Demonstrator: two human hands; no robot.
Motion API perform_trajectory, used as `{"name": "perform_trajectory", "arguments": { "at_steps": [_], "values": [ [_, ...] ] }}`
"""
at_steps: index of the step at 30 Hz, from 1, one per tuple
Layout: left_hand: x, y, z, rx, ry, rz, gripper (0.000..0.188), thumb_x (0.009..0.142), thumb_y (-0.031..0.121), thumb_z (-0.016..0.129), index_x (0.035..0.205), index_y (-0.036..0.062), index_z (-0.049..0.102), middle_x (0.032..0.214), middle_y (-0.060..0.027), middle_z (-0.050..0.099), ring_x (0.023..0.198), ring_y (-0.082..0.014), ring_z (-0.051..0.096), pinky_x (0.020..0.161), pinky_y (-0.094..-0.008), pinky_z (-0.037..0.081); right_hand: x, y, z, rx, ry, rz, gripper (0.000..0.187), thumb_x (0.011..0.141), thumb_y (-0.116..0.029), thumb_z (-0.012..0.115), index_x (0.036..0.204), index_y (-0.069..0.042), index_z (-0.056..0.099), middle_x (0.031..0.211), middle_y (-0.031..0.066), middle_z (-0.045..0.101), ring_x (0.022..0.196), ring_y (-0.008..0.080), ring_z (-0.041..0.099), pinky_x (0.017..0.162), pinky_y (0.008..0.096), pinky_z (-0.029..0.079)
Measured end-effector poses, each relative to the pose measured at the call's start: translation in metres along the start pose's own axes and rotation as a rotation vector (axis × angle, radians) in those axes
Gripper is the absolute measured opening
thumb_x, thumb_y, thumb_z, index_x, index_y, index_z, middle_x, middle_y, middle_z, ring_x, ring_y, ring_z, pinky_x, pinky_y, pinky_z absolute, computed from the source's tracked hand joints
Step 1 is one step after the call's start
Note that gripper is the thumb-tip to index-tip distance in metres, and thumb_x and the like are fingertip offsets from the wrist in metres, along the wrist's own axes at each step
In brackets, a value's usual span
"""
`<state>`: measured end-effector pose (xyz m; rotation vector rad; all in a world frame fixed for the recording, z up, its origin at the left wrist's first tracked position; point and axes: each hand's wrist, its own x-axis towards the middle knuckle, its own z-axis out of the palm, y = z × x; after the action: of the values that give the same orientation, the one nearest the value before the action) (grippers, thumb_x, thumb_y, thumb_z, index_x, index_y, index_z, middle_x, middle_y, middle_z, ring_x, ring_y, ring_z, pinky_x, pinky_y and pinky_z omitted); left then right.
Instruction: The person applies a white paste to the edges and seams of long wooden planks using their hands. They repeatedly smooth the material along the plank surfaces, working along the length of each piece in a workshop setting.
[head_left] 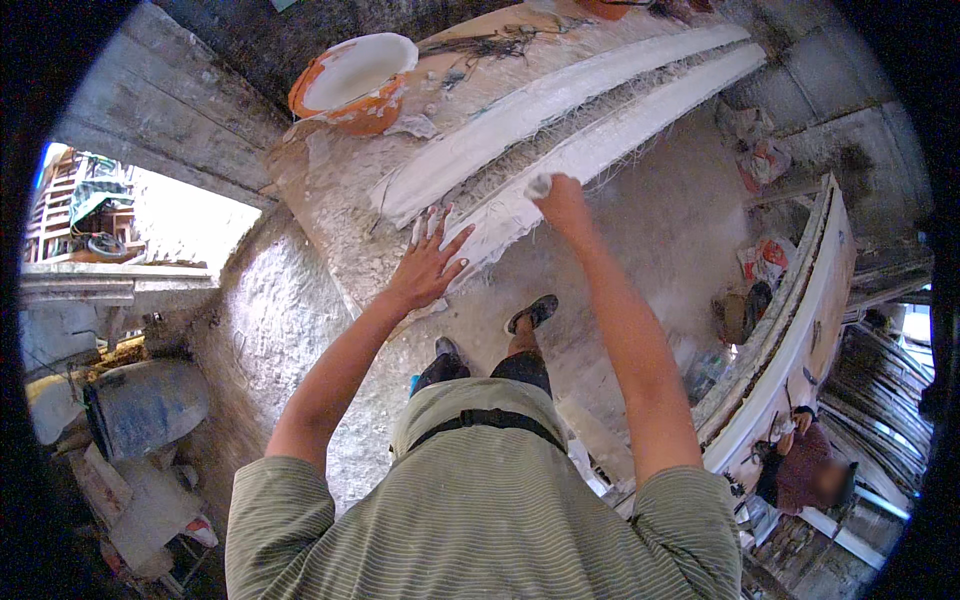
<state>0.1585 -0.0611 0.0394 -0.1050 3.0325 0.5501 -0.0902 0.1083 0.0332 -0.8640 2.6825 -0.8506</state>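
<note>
Right under your hands, two long white strips, the far one [560, 95] and the near one [610, 135], slant across the table [325, 185] from near left to far right. Both look chalky and gently curved, with a rough grey-brown gap between them and thin, hairlike fibres fraying from their edges; the near strip's left end is ragged.

Your left hand [428, 262] is spread wide at that end, its fingertips coated white; whether it presses down, you cannot tell from this view. Your right hand [566, 205] is closed around a pale lump [539, 186], beside the near strip's edge. Farther left on the table sits an orange tub [372, 117], crusted white inside.

As for labels, a red-and-white bag [768, 258] lies off to the right, its markings too small to read.
</note>
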Motion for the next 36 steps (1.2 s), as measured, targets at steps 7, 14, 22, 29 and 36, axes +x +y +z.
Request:
{"name": "perform_trajectory", "arguments": {
  "at_steps": [7, 14, 22, 29, 36],
  "values": [
    [-0.004, -0.002, -0.006, -0.026, 0.032, -0.011, 0.059, 0.102, 0.044, 0.038, 0.156, 0.0252, 0.024, 0.164, -0.0167, 0.000, 0.150, -0.0411, -0.003, 0.121, -0.0523, 0.003, 0.023, 0.002, -0.020, -0.183, 0.229, -0.162, 0.039, 0.076, -0.018, 0.073, 0.108, 0.002, 0.063, 0.103, 0.0245, 0.066, 0.095, 0.0426, 0.063, 0.088, 0.0481, 0.051],
    [-0.017, -0.016, -0.003, -0.042, 0.117, -0.089, 0.057, 0.102, 0.039, 0.040, 0.155, 0.0225, 0.027, 0.163, -0.0186, -0.001, 0.150, -0.0415, -0.003, 0.121, -0.0512, 0.002, -0.062, 0.017, 0.026, 0.555, 0.406, 0.217, 0.045, 0.076, -0.023, 0.075, 0.112, 0.000, 0.061, 0.103, 0.0207, 0.068, 0.105, 0.0395, 0.062, 0.093, 0.0440, 0.049],
    [-0.024, -0.012, -0.017, -0.149, 0.162, -0.180, 0.056, 0.103, 0.038, 0.037, 0.156, 0.0227, 0.025, 0.164, -0.0172, 0.001, 0.150, -0.0411, -0.004, 0.120, -0.0534, 0.001, -0.117, 0.056, 0.161, 0.570, 0.042, 0.682, 0.064, 0.073, -0.024, 0.075, 0.128, 0.001, 0.055, 0.121, 0.0242, 0.063, 0.114, 0.0382, 0.060, 0.098, 0.0424, 0.048],
    [-0.021, -0.001, -0.026, -0.192, 0.122, -0.197, 0.056, 0.104, 0.038, 0.036, 0.156, 0.0229, 0.024, 0.164, -0.0150, -0.002, 0.150, -0.0397, -0.008, 0.119, -0.0546, 0.002, -0.122, 0.026, 0.197, 0.595, 0.028, 0.495, 0.067, 0.070, -0.021, 0.076, 0.128, 0.002, 0.053, 0.115, 0.0202, 0.066, 0.104, 0.0324, 0.065, 0.088, 0.0398, 0.050],
    [-0.026, 0.004, -0.022, -0.258, 0.106, -0.201, 0.056, 0.104, 0.037, 0.036, 0.156, 0.0242, 0.023, 0.164, -0.0168, -0.003, 0.150, -0.0397, -0.010, 0.118, -0.0557, 0.006, -0.141, 0.030, 0.164, 0.826, -0.141, 0.615, 0.053, 0.076, -0.029, 0.076, 0.118, 0.000, 0.062, 0.106, 0.0139, 0.070, 0.093, 0.0297, 0.067, 0.082, 0.0397, 0.052]
  ]
}}
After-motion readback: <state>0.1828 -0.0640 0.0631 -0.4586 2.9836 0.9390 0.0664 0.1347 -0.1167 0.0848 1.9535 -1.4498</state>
